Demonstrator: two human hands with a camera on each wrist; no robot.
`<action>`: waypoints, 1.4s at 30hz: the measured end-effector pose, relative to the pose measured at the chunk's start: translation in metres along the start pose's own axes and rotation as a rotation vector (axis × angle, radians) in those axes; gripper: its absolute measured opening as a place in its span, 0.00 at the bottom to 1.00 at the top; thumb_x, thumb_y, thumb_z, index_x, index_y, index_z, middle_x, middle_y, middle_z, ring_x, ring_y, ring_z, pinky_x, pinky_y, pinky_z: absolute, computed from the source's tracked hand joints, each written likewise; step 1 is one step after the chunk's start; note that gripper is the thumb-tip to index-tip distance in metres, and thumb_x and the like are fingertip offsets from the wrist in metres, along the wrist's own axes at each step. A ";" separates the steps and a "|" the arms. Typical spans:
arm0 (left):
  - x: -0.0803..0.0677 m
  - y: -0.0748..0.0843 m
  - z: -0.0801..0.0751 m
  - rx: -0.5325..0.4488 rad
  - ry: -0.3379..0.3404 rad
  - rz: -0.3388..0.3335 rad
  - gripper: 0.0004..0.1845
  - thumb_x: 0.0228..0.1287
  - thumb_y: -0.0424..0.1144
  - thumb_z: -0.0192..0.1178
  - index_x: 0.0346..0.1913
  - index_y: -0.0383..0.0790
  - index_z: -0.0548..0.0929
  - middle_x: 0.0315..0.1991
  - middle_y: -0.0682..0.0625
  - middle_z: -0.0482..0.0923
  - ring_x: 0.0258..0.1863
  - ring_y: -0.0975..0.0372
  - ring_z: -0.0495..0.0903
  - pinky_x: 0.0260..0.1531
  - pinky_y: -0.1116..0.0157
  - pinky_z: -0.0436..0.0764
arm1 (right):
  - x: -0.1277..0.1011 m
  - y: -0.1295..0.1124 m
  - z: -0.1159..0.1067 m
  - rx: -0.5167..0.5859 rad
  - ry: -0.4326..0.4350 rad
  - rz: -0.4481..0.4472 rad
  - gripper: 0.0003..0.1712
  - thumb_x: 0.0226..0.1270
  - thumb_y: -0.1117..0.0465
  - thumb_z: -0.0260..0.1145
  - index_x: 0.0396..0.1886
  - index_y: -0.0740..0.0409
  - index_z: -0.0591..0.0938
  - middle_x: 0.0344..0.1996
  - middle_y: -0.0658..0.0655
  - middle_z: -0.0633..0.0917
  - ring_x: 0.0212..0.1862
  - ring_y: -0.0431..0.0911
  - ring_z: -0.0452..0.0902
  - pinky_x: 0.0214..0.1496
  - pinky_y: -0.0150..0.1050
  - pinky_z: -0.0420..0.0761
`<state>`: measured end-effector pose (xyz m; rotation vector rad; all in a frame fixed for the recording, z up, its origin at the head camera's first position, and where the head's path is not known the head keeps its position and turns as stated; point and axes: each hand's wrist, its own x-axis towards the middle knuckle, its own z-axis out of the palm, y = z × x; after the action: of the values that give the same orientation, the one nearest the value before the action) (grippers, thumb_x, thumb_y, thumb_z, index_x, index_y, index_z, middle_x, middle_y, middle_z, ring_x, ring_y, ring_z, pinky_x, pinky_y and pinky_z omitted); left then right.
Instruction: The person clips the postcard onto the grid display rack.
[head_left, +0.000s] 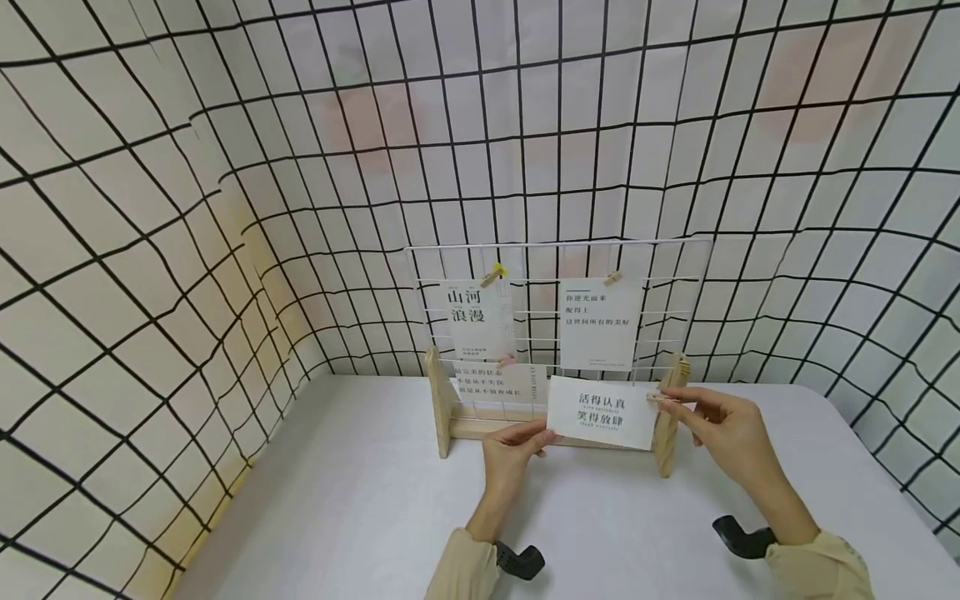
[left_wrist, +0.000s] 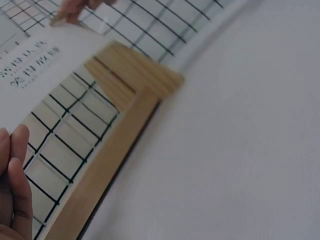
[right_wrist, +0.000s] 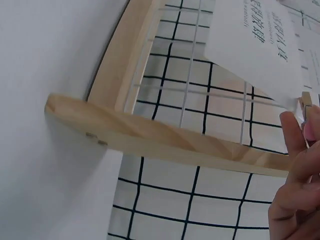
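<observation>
Low on the right of a white wire grid rack (head_left: 553,337), my two hands hold a white printed card (head_left: 566,408). My left hand (head_left: 508,457) pinches its left edge near the lower corner between thumb and fingers. At the card's upper right, my right hand (head_left: 731,429) pinches a small wooden clothespin (right_wrist: 306,100), whose tip meets the card's corner. The card tilts slightly down to the right and overlaps the rack's right wooden foot (head_left: 665,442) in the head view. In the left wrist view, the card (left_wrist: 30,75) spans between both hands.
Two upright cards, one on the left (head_left: 480,333) and one on the right (head_left: 600,342), hang from clothespins on the rack. Below the left one is a wide card (head_left: 498,383) with a pinkish clip. A wooden bar (left_wrist: 107,165) joins the rack's feet. Black-lined grid cloth (head_left: 600,158) surrounds the white table (head_left: 337,500).
</observation>
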<state>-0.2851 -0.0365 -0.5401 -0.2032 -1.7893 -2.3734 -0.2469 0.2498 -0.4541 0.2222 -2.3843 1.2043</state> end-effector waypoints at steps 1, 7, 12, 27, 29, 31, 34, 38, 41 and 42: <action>0.000 -0.001 0.002 -0.026 0.016 -0.017 0.13 0.57 0.23 0.73 0.44 0.19 0.87 0.38 0.28 0.88 0.28 0.67 0.91 0.26 0.73 0.83 | 0.001 0.000 0.000 -0.016 0.015 -0.021 0.11 0.67 0.60 0.75 0.48 0.56 0.91 0.15 0.45 0.76 0.18 0.39 0.67 0.17 0.35 0.62; 0.003 -0.002 0.006 -0.117 0.077 -0.114 0.14 0.57 0.25 0.73 0.46 0.20 0.87 0.36 0.32 0.89 0.30 0.63 0.92 0.26 0.72 0.83 | 0.008 -0.006 0.001 -0.071 0.095 -0.159 0.12 0.60 0.66 0.79 0.43 0.53 0.92 0.27 0.43 0.83 0.23 0.35 0.64 0.21 0.32 0.61; 0.004 0.000 0.009 -0.114 0.071 -0.110 0.14 0.57 0.26 0.74 0.46 0.22 0.87 0.36 0.35 0.90 0.31 0.62 0.92 0.27 0.72 0.84 | 0.013 -0.015 -0.001 -0.107 0.097 -0.103 0.10 0.59 0.62 0.80 0.41 0.55 0.91 0.21 0.48 0.78 0.23 0.36 0.63 0.21 0.33 0.61; 0.012 -0.006 0.025 -0.129 0.119 -0.063 0.14 0.56 0.24 0.74 0.44 0.21 0.87 0.38 0.27 0.87 0.31 0.61 0.92 0.25 0.72 0.83 | 0.033 -0.024 -0.007 -0.189 0.077 -0.210 0.11 0.61 0.64 0.78 0.44 0.58 0.92 0.30 0.57 0.91 0.22 0.34 0.63 0.20 0.30 0.61; 0.013 -0.006 0.026 -0.128 0.120 -0.054 0.14 0.55 0.24 0.74 0.44 0.21 0.87 0.38 0.27 0.87 0.31 0.61 0.92 0.25 0.72 0.83 | 0.035 -0.025 -0.006 -0.207 0.086 -0.217 0.10 0.60 0.64 0.79 0.42 0.58 0.92 0.28 0.56 0.91 0.22 0.34 0.63 0.19 0.30 0.60; 0.014 -0.007 0.027 -0.125 0.119 -0.048 0.13 0.56 0.24 0.74 0.44 0.21 0.88 0.37 0.27 0.87 0.31 0.60 0.92 0.24 0.72 0.83 | 0.036 -0.025 -0.005 -0.222 0.092 -0.224 0.08 0.58 0.64 0.79 0.39 0.57 0.92 0.26 0.54 0.90 0.21 0.34 0.62 0.19 0.30 0.59; 0.014 -0.009 0.028 -0.114 0.116 -0.043 0.13 0.56 0.25 0.74 0.44 0.22 0.88 0.37 0.28 0.88 0.31 0.60 0.92 0.24 0.73 0.83 | 0.039 -0.025 -0.005 -0.244 0.092 -0.243 0.08 0.56 0.64 0.80 0.36 0.56 0.91 0.21 0.51 0.87 0.20 0.34 0.60 0.19 0.31 0.58; 0.014 -0.010 0.028 -0.109 0.115 -0.046 0.12 0.57 0.25 0.74 0.43 0.22 0.88 0.37 0.30 0.89 0.31 0.60 0.92 0.24 0.73 0.83 | 0.041 -0.027 -0.006 -0.286 0.074 -0.270 0.07 0.56 0.64 0.80 0.34 0.56 0.91 0.16 0.47 0.80 0.19 0.33 0.57 0.17 0.30 0.56; 0.015 -0.010 0.028 -0.111 0.122 -0.059 0.12 0.56 0.25 0.74 0.43 0.23 0.89 0.37 0.31 0.89 0.31 0.61 0.92 0.24 0.73 0.83 | 0.042 -0.030 -0.007 -0.331 0.061 -0.311 0.07 0.56 0.63 0.80 0.34 0.55 0.91 0.13 0.44 0.72 0.18 0.32 0.55 0.17 0.29 0.55; 0.015 -0.010 0.028 -0.110 0.125 -0.063 0.12 0.56 0.25 0.74 0.43 0.24 0.89 0.37 0.32 0.90 0.31 0.61 0.92 0.24 0.73 0.83 | 0.043 -0.031 -0.007 -0.345 0.056 -0.325 0.07 0.56 0.62 0.80 0.34 0.55 0.91 0.13 0.43 0.70 0.18 0.31 0.55 0.18 0.29 0.55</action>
<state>-0.3016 -0.0078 -0.5385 -0.0113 -1.6349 -2.4710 -0.2720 0.2389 -0.4082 0.4353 -2.3451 0.6345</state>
